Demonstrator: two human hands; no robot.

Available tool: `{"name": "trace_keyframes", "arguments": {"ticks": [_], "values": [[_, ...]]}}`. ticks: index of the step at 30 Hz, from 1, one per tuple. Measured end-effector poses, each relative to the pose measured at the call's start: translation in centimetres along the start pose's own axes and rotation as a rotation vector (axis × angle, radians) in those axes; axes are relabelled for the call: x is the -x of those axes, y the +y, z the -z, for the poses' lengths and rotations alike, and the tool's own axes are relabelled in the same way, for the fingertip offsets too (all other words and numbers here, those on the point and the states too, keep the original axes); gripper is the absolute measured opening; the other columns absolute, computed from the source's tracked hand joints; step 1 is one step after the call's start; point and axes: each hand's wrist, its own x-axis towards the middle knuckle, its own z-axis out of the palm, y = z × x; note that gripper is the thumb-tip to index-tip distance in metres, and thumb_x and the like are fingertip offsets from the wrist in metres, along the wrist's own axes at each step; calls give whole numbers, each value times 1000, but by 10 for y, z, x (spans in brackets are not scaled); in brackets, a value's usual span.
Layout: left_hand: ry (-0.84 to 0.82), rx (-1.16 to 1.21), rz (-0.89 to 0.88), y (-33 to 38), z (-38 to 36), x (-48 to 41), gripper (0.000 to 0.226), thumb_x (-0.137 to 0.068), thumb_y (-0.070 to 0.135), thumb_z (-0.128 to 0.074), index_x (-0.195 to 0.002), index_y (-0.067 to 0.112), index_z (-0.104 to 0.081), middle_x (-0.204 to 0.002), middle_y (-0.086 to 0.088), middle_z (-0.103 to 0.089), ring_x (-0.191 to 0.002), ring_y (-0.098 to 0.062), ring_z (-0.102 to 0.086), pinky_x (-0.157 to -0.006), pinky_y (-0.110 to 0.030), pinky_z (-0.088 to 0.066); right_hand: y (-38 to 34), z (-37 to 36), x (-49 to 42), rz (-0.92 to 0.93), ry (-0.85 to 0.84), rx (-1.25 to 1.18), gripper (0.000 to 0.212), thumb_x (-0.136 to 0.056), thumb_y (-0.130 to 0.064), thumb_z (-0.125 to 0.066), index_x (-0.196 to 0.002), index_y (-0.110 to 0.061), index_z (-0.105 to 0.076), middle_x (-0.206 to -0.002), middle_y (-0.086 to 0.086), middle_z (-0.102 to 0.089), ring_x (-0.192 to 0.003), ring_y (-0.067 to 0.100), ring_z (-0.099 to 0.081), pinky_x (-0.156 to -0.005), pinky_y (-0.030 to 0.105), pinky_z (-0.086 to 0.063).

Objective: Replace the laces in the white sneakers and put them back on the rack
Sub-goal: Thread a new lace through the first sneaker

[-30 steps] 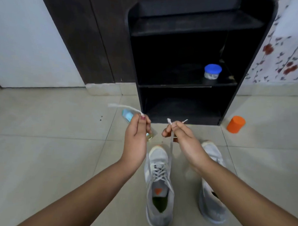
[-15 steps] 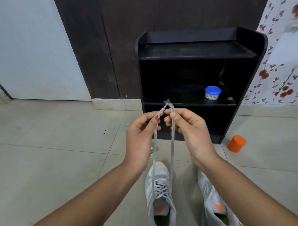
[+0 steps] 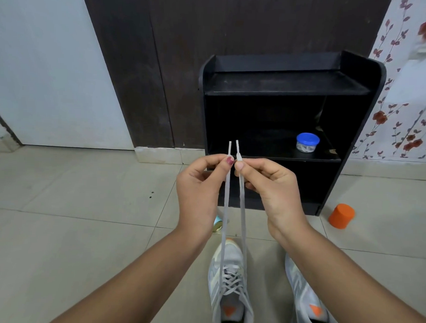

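Lace (image 3: 226, 205): crossed through the eyelets of the laced sneaker (image 3: 229, 280); both strands drawn up taut, side by side, tips level just above the fingertips.
Left hand (image 3: 200, 187): pinched the left strand near its tip between thumb and forefinger.
Right hand (image 3: 275, 187): pinched the right strand the same way, almost touching the left hand.
Lace to hands: ran from the pinches down to 6 o'clock, to the sneaker on the floor.
Second sneaker (image 3: 306, 300): on the floor at 3 o'clock of the first, partly behind the right forearm; lacing not made out.
Rack (image 3: 289, 82): at 12 o'clock beyond the hands, with no sneaker on it; blue-lidded jar (image 3: 307, 142) on the middle shelf.
Done, by judgement: threading of one sneaker apparently complete, with the ends held even.
Left, by judgement: tying off, perhaps the second sneaker, then both back on the rack.
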Motion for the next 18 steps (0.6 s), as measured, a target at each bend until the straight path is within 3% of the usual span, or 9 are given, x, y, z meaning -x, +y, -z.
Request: {"name": "trace_keyframes", "arguments": {"ticks": [11,15,18], "values": [[-14,-30,-19,-6,-1,-6,7,-87,9,-65,-86,12,-72,-71,8,-71,-68,-1,-64,-64,-11,-49,0,2,-6,-14,-63,70,8,-85,-13,-68,-90,-10,-73,-77,-4,-72,-71,-2,-63,-61,9,-46],[101,-60,144,-46,12,-16,8,-88,20,-65,-92,15,-71,-77,13,-68,-69,6,-60,-63,-7,-44,44,15,-19,-245,-14,140,12,-88,-26,-66,-93,-17,-72,-84,-7,-71,-76,1,-61,-72,17,-47],[172,-246,401,-110,41,-8,34,-93,35,-56,-119,14,-60,-101,9,-60,-91,3,-58,-78,-11,-40,108,40,-10,-562,-17,323,35,-94,-43,-52,-117,-18,-61,-114,-4,-65,-109,13,-58,-93,29,-42]]}}
